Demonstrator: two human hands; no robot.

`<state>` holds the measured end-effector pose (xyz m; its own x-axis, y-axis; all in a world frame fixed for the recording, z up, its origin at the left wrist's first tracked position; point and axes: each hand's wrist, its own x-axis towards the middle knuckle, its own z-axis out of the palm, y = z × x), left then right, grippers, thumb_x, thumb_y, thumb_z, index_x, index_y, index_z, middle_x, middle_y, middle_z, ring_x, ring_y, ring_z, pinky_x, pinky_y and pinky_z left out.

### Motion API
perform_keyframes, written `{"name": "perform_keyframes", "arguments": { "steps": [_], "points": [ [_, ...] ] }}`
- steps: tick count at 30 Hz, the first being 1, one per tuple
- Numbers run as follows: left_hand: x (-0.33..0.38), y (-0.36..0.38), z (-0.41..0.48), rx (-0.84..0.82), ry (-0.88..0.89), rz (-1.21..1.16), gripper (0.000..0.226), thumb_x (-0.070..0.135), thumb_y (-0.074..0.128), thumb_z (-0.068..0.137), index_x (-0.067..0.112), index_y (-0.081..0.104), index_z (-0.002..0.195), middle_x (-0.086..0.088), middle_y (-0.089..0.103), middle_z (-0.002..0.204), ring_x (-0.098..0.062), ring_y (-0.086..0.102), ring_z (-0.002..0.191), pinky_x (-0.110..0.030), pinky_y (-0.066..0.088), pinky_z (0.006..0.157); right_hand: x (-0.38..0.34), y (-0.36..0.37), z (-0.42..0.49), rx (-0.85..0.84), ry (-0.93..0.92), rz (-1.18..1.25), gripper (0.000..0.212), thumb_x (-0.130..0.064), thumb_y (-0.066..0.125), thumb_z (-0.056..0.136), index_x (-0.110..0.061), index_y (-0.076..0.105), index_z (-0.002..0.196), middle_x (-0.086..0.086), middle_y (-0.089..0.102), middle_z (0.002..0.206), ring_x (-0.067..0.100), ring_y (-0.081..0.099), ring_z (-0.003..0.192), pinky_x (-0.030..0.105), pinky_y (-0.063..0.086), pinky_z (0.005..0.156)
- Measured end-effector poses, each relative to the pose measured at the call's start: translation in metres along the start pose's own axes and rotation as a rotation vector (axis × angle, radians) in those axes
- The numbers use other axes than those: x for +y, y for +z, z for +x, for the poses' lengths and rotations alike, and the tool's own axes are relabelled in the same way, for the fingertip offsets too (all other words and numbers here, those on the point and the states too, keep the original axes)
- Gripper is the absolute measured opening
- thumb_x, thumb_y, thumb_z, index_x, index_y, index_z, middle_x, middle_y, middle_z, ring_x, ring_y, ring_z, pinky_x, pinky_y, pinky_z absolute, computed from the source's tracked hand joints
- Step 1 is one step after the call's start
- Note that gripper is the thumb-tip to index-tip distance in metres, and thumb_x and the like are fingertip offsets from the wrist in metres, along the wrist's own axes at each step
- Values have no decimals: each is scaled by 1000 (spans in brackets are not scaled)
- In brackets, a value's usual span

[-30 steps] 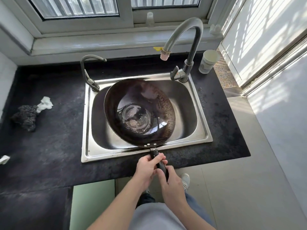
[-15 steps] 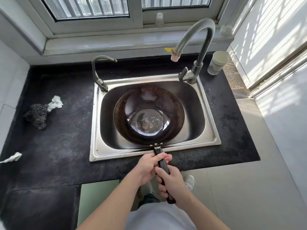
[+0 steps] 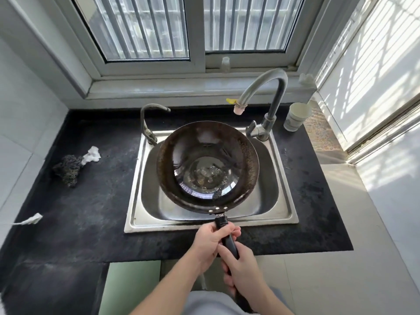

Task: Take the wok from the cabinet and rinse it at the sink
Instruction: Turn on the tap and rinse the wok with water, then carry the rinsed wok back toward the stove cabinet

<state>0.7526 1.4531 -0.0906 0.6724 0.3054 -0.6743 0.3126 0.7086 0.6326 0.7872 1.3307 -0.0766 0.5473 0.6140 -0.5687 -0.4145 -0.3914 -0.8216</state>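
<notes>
Kitchen corner, barred window (image 3: 195, 30) far ahead of both hands, black countertop (image 3: 79, 201) spreading left and right of them. Steel sink (image 3: 284, 214) just ahead of the hands. The wok (image 3: 245, 155) is held over the basin, seemingly lifted clear of it, its far rim up near the tall faucet (image 3: 272, 87) base; a shallow pool of water (image 3: 208, 178) with bubbles sits in the bottom. No stream visible from the spout. Left hand (image 3: 209, 244) is curled round the black wok handle (image 3: 229, 242) close to the pan; right hand (image 3: 243, 271) is wrapped round the same handle just behind it, nearer the body. Small tap (image 3: 145, 123) ahead-left of the hands, paper cup (image 3: 295, 117) ahead-right beside the faucet, dark scrubber (image 3: 67, 169) and white scrap (image 3: 92, 154) well off to the left. Risks, judged: the wok is heavy and front-loaded on a long handle, so a wet grip could let it roll and dump water onto the counter or floor; swirling too wide could knock the far rim into the faucet or clip the cup; tipping toward the body would spill over the sink's near edge.
</notes>
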Motion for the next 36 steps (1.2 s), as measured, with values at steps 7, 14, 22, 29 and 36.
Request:
{"name": "perform_keyframes", "arguments": {
  "steps": [7, 14, 22, 29, 36],
  "points": [
    [-7, 41, -10, 118, 85, -87, 23, 12, 67, 92, -8, 71, 104, -16, 77, 94, -19, 74, 85, -25, 58, 76, -10, -45, 0, -103, -27, -115, 29, -34, 66, 89, -21, 57, 64, 2, 52, 50, 18, 44, 32, 21, 36, 32],
    [-38, 91, -30, 302, 215, -299, 20, 7, 65, 92, -11, 68, 100, -16, 75, 87, -18, 72, 79, -26, 58, 75, -14, -97, -9, -279, -113, -366, 31, -33, 68, 90, -22, 56, 63, -1, 57, 47, 13, 49, 34, 23, 38, 38],
    [-83, 102, -74, 457, 389, -534, 19, 8, 70, 83, -3, 69, 98, -17, 76, 93, -22, 74, 85, -25, 58, 75, -16, -112, -37, -596, -140, -460, 29, -31, 67, 86, -16, 55, 63, 1, 55, 46, 15, 47, 34, 23, 35, 36],
    [-127, 89, -124, 547, 554, -712, 34, 10, 76, 77, -3, 64, 106, -17, 74, 95, -24, 73, 90, -27, 58, 80, -6, -93, -62, -893, -100, -570, 30, -37, 67, 85, -16, 55, 68, 2, 58, 50, 14, 48, 36, 24, 37, 38],
    [-177, 85, -182, 710, 686, -793, 32, 8, 70, 79, -4, 60, 107, -14, 71, 88, -22, 71, 86, -25, 57, 78, 17, -64, -110, -1118, 81, -642, 19, -24, 65, 91, -9, 57, 82, 4, 61, 62, 17, 52, 41, 26, 45, 38]
  ]
}}
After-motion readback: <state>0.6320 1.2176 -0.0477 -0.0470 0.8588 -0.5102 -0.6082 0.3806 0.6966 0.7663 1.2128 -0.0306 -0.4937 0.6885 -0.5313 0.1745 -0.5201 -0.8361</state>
